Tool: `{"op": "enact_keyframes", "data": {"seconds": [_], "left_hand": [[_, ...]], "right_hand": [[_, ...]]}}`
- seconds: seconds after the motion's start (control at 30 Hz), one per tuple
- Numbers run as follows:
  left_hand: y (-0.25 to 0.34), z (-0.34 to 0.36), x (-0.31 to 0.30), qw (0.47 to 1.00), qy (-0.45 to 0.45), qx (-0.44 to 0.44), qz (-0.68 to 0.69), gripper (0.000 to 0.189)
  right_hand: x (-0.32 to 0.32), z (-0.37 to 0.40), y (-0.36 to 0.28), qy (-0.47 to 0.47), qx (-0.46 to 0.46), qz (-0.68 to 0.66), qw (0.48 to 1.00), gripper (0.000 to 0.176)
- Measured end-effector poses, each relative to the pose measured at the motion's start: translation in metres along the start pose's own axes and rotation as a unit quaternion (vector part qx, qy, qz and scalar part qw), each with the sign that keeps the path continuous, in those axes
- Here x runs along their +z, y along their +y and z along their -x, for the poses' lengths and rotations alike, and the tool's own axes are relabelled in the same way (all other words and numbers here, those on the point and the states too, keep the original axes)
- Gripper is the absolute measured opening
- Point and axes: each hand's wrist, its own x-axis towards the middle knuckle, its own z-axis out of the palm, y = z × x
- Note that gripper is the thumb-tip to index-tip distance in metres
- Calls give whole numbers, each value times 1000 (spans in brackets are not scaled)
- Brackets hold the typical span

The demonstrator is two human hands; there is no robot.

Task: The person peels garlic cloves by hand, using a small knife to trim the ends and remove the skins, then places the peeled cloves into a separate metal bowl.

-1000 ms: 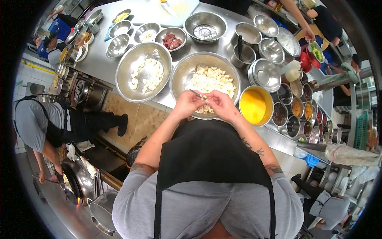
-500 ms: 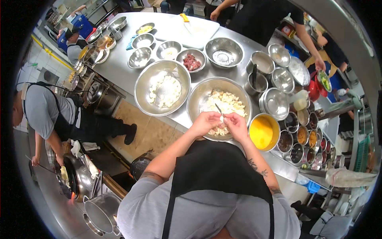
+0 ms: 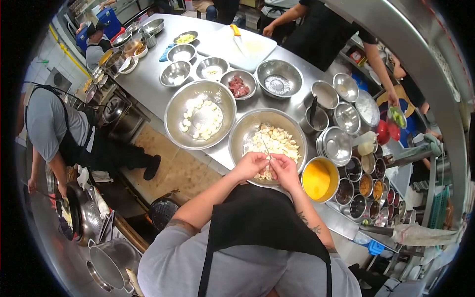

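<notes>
My left hand (image 3: 251, 165) and my right hand (image 3: 285, 171) meet over the near side of a wide metal bowl (image 3: 237, 141) holding many garlic cloves (image 3: 276, 140). Both are closed, fingertips nearly touching. The thin blade of a small knife (image 3: 265, 146) sticks up from between them, apparently in the right fingers; its handle is hidden. A pale garlic clove (image 3: 268, 157) shows at the left fingertips, mostly covered. To the left of that bowl, a perforated metal colander (image 3: 174, 116) contains smooth white garlic cloves (image 3: 207, 123).
A pot of yellow liquid (image 3: 316, 183) stands by my right hand. Behind are a bowl of raw red meat (image 3: 238, 86), an empty-looking colander (image 3: 279, 79) and a cutting board (image 3: 257, 52) with a yellow-handled knife (image 3: 236, 32). A co-worker (image 3: 64, 123) cooks at left; another person's hand (image 3: 392, 96) holds greens.
The view has shifted slightly. My hands stay together over the bowl, with the blade turned a little. At left, the co-worker's arms have lowered toward the wok.
</notes>
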Motion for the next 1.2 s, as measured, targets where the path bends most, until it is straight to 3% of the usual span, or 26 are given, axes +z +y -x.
{"op": "enact_keyframes", "data": {"seconds": [0.1, 0.3, 0.47, 0.57, 0.67, 0.77, 0.87, 0.97, 1.2], "left_hand": [[9, 6, 9, 1000, 13, -10, 9, 12], [19, 8, 16, 991, 50, 52, -109, 10], [15, 13, 28, 980, 112, 56, -155, 10], [1, 5, 25, 975, 135, 89, -150, 9], [-14, -3, 16, 941, 138, 163, -261, 8], [-10, -2, 15, 930, 132, 185, -288, 8], [3, 2, 14, 991, 85, 39, -100, 12], [14, 3, 7, 993, 91, -1, -71, 17], [11, 6, 6, 997, 32, 19, 73, 31]], "right_hand": [[0, -1, -6, 1, 3, 0, 1000, 21], [3, 0, -7, 19, 4, -35, 999, 15], [-2, -2, 4, 26, 13, -70, 997, 12], [-1, -3, 2, 21, 43, -90, 995, 15], [-3, -6, 5, 19, 57, -109, 992, 15], [-5, -7, 5, 14, 65, -121, 990, 14], [-3, -6, 2, 11, 51, -125, 991, 17], [-3, -8, -2, 17, 23, -97, 995, 14], [-3, -9, -9, 13, 15, -27, 999, 14]]}}
